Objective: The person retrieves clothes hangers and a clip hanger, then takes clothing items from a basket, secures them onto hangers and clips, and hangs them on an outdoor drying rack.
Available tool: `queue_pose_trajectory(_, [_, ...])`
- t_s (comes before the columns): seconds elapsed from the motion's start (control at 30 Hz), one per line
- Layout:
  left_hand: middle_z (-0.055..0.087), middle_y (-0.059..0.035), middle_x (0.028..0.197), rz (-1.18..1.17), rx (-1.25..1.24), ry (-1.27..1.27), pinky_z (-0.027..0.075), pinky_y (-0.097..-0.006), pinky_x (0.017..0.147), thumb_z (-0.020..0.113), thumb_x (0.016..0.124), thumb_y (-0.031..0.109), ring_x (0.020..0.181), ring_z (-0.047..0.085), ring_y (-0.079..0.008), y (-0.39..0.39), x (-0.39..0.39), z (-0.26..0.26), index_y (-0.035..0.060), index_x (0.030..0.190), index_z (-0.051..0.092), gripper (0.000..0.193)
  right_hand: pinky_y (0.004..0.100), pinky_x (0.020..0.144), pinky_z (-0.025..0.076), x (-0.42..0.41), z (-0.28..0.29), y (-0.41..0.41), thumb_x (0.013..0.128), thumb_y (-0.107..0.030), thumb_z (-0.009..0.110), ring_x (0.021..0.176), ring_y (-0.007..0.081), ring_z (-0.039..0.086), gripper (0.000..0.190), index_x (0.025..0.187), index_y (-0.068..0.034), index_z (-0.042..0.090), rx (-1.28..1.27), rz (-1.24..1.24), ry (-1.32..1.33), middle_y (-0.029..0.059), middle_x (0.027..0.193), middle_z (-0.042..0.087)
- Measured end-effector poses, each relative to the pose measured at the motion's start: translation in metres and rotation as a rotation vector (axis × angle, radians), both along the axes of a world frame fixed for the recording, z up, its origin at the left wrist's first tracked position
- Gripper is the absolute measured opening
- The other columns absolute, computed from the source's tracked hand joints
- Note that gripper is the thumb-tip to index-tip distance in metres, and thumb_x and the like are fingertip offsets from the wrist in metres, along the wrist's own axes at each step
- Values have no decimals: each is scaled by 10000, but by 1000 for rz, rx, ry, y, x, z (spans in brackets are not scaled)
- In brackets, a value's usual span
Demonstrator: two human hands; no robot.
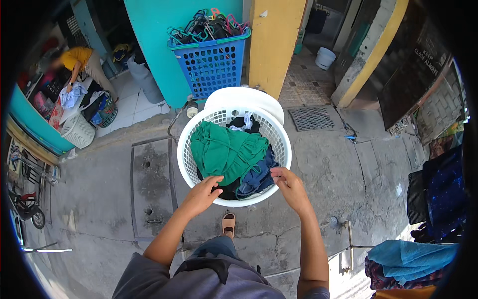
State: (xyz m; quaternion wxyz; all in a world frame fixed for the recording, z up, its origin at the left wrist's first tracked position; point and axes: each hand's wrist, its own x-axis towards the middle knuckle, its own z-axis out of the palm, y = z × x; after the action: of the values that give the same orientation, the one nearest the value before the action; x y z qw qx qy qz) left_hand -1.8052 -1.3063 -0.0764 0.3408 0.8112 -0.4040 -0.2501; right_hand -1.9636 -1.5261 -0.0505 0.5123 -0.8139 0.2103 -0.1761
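A round white plastic laundry basket (182, 157) stands before me. A green garment (227, 149) with a gathered edge and thin ties lies on top in it. Dark blue denim-like cloth (255, 179) is beneath at the right, and a black and white bundle (244, 123) sits at the far side. My left hand (203, 194) is over the near left rim, fingers apart, close to the green garment's lower edge, holding nothing. Over the near right rim is my right hand (289, 185), its thumb and fingers apart beside the blue cloth, with nothing seen between them.
Behind the basket are a white stool-like surface (274, 108) and a blue basket of hangers (209, 63). A person in a yellow shirt (76, 59) bends over clothes at upper left. A metal mat (312, 119) lies right; a blue towel (410, 258) hangs lower right.
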Motion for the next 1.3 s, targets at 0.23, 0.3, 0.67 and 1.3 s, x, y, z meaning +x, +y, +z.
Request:
queue_pose_trajectory(0.23, [270,-195,1327,134,123,-387,396,-393,924,666,723,215,1172,364,-357,-41,80,-82,29,1292,264,721,424,880,385,121,-138,-20,746,-138,617,1089,376,439,283,1018,-82,561,-372,-220,138,141,1158,496])
queue_pose_trajectory(0.3, [270,-185,1304,74,290,-289,402,-416,912,701,677,180,1111,421,-380,-43,90,-99,46,1274,269,748,419,872,391,133,-140,-19,746,-141,616,1078,369,450,184,919,-89,582,-622,-131,253,131,1151,498])
queue_pose_trajectory(0.67, [565,-30,812,290,-433,272,398,-242,724,494,876,166,777,495,-104,-44,195,64,6,929,517,170,203,612,357,159,71,-103,892,-159,497,675,67,396,112,860,-52,488,58,-296,-403,-21,741,438])
queue_pose_trajectory(1.3, [573,-52,825,283,-566,-151,410,-234,580,584,803,112,656,532,-133,-95,167,72,37,918,538,145,374,742,417,194,103,-153,818,-229,570,867,310,511,240,938,-29,510,-788,-95,-242,126,934,543])
